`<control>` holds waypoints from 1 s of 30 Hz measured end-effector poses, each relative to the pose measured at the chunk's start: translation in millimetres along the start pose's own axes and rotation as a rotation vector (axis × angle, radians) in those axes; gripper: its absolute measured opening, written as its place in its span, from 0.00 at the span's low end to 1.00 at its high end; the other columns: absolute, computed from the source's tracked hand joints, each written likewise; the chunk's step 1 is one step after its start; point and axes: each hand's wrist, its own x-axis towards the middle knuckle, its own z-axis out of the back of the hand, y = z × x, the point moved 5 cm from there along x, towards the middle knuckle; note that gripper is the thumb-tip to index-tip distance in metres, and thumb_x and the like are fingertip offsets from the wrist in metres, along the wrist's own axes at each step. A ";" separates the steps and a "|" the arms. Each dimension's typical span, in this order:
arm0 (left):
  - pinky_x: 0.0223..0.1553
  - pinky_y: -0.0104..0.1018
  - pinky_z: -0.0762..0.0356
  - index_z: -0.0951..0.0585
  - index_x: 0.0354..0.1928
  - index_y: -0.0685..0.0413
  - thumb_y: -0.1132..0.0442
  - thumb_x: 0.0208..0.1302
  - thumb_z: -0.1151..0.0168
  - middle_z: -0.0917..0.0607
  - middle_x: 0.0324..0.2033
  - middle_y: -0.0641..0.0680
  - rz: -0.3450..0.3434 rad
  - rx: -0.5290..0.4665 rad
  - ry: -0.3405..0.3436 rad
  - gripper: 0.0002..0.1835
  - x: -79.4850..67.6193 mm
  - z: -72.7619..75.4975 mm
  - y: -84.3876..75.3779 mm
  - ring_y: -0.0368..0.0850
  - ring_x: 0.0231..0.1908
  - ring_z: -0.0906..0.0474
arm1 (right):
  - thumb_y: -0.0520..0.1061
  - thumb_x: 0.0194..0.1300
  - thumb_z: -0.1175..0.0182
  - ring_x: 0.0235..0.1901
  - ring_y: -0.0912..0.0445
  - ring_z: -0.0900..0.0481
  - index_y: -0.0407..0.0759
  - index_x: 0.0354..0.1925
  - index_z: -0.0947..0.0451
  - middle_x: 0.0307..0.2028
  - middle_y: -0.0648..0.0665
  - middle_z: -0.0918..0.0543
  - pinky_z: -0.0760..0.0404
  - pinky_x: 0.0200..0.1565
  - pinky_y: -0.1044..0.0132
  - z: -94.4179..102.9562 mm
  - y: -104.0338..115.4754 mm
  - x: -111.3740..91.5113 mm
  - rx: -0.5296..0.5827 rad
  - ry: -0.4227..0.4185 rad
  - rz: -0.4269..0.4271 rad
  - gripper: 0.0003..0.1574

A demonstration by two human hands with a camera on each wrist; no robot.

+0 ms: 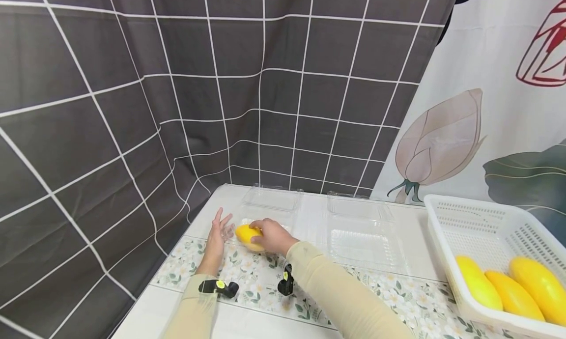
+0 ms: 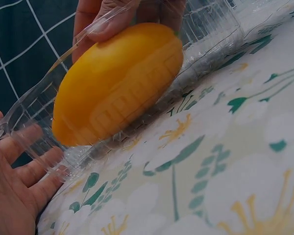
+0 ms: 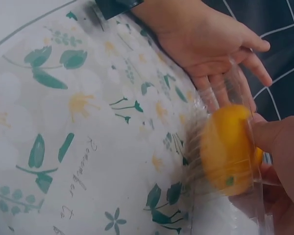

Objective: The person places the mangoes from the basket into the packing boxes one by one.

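Observation:
My right hand [image 1: 275,237] grips a yellow mango [image 1: 247,236], thumb on one side and fingers on the other. The mango sits low inside the base of a clear plastic clamshell box [image 2: 213,29], seen through its front wall in both wrist views. Behind that base lies the box's lid [image 1: 271,199], folded back. My left hand [image 1: 215,240] is at the box's left end, fingers straight and spread, palm facing the box. Through the clear wall in the left wrist view, some of its fingers [image 2: 32,171] show right at the plastic.
A second clear box [image 1: 364,240] lies open to the right. Farther right stands a white perforated basket [image 1: 479,206] with several mangoes [image 1: 515,295]. A floral runner [image 1: 252,287] crosses the white table. Dark grid cloth [image 1: 265,98] hangs behind and on the left.

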 end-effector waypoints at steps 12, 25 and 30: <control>0.73 0.58 0.41 0.57 0.82 0.49 0.40 0.81 0.80 0.38 0.75 0.66 -0.012 -0.009 0.001 0.35 -0.1 2.3 1.0 0.67 0.69 0.35 | 0.44 0.75 0.43 0.55 0.53 0.21 0.44 0.71 0.29 0.57 0.41 0.20 0.22 0.62 0.60 -3.2 10.6 -0.6 -0.049 0.070 0.041 0.29; 0.72 0.58 0.39 0.57 0.82 0.50 0.43 0.82 0.82 0.38 0.74 0.67 -0.030 0.002 0.001 0.34 1.8 0.4 1.6 0.67 0.68 0.33 | 0.52 0.75 0.41 0.56 0.54 0.21 0.48 0.75 0.36 0.61 0.41 0.21 0.22 0.62 0.58 0.1 8.5 -4.3 0.012 0.087 0.005 0.36; 0.70 0.60 0.38 0.57 0.81 0.54 0.43 0.82 0.82 0.38 0.73 0.69 -0.044 0.018 -0.014 0.35 0.5 1.8 -0.5 0.69 0.67 0.33 | 0.57 0.74 0.43 0.65 0.48 0.26 0.53 0.78 0.41 0.69 0.40 0.27 0.27 0.67 0.51 5.0 5.8 -5.9 0.018 0.086 -0.006 0.39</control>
